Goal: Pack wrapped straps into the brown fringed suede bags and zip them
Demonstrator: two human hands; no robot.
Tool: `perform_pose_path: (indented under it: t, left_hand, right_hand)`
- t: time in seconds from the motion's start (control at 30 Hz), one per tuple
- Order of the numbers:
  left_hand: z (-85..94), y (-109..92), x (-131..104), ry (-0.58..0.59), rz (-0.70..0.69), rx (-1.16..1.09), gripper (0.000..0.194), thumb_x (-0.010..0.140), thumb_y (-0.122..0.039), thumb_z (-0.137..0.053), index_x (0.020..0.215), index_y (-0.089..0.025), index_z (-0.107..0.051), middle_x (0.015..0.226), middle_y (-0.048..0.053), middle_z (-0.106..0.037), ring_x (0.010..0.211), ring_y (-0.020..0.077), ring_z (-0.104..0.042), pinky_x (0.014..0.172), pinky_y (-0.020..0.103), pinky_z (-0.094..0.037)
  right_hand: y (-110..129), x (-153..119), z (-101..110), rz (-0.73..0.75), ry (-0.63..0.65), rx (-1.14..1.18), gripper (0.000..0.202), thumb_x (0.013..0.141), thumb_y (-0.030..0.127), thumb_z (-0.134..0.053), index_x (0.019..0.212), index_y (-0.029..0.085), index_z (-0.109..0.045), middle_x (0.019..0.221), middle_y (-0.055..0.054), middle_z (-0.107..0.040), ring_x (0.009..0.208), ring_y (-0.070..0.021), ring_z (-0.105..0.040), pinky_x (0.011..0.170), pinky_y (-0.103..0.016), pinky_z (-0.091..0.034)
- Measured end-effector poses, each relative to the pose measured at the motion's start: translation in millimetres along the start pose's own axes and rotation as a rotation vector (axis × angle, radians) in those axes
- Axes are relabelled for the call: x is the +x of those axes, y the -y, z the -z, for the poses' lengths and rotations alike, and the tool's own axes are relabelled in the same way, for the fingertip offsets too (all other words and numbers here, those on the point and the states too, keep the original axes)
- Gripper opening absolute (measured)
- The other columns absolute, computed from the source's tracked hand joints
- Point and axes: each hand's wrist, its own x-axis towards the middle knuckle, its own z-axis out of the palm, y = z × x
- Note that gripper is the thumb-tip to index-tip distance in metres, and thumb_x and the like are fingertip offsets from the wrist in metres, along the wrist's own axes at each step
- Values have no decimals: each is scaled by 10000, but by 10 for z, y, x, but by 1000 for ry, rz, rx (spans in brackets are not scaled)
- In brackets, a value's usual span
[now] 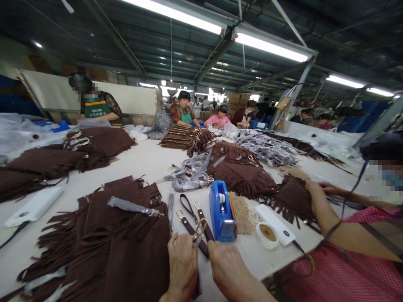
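Observation:
My left hand (182, 262) is closed around a dark brown strap, whose gold clasp (201, 227) sticks up past my fingers with clear plastic near it. Beside it, my right hand (226, 263) is also closed, but what its fingers grip is hidden. Just beyond both hands lie loose dark wrist straps (186, 206) with gold clips. A blue tape dispenser (218, 209) stands past my right hand. Left of my hands is a stack of brown fringed bags (135, 239), with a plastic-wrapped strap (132, 205) on top.
More fringed bags (241, 170) and plastic-wrapped straps (192, 172) cover the middle. A tape roll (267, 235) and a white device (275, 224) lie at right. A co-worker's hand (315, 193) touches a bag there. Other people (184, 111) sit across the table.

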Motion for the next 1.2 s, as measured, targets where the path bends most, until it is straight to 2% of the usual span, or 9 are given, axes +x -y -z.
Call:
perform_pose_path:
  t: [0.23,0.47,0.63,0.73,0.83,0.97,1.07,1.13,1.2]
  left_hand:
    - [-9,-31,-12,-1,-71,60,246,835,-67,-318,665,-195,-443,582,-29,-491,589,154,-515,814,367,-342]
    - [12,-83,4,-5,-112,78,235,844,-101,-333,653,-198,-428,575,-25,-478,583,161,-495,818,397,-342]
    - [-16,-81,-11,-4,-159,61,203,835,-93,-356,698,-178,-480,589,-15,-513,629,173,-515,830,430,-347]
    - [-34,-72,-18,-26,-191,61,214,819,-63,-361,695,-169,-499,583,-5,-515,642,179,-518,841,458,-356]
    - [-40,-92,-11,-14,-177,45,238,798,-29,-358,668,-161,-508,587,10,-534,651,182,-533,836,466,-379]
    - [48,-69,13,69,-155,12,218,810,-69,-359,728,-155,-542,637,27,-589,646,170,-566,744,372,-465]
    - [231,125,-5,207,-128,-29,178,835,-175,-408,920,-161,-564,867,60,-659,813,158,-604,710,267,-497]
    - [393,318,-32,332,-93,-11,227,845,-229,-422,1026,-177,-548,995,68,-655,936,177,-585,787,298,-485]
    - [562,483,-40,486,-111,35,242,844,-242,-425,1054,-205,-539,1029,56,-644,1000,212,-549,884,391,-428]
  right_hand:
    - [-14,17,-127,20,-49,90,320,732,-12,-338,897,127,-575,861,-125,-655,773,-260,-628,619,-307,-392]
    - [45,19,-222,37,-329,474,101,829,125,-353,869,166,-436,742,-66,-630,659,-193,-613,560,-256,-364]
    - [48,96,-297,134,-444,509,240,885,179,-286,1078,164,-428,828,-69,-638,715,-188,-614,603,-257,-401]
    - [29,156,-319,172,-450,453,254,897,184,-269,933,196,-520,785,-52,-625,714,-172,-598,623,-245,-408]
    - [17,192,-322,158,-460,487,284,907,215,-281,786,202,-539,704,-29,-604,652,-148,-580,603,-225,-407]
    - [22,218,-366,124,-517,521,317,908,242,-285,737,186,-545,679,-40,-592,639,-161,-570,607,-246,-407]
    - [47,239,-413,124,-604,575,309,906,244,-292,760,177,-556,697,-49,-592,660,-165,-565,631,-256,-407]
    - [68,253,-429,144,-646,627,286,904,242,-311,784,174,-562,708,-46,-593,672,-159,-562,647,-253,-406]
    - [87,265,-433,155,-656,665,269,903,245,-328,791,173,-563,703,-39,-591,666,-154,-556,648,-249,-403]
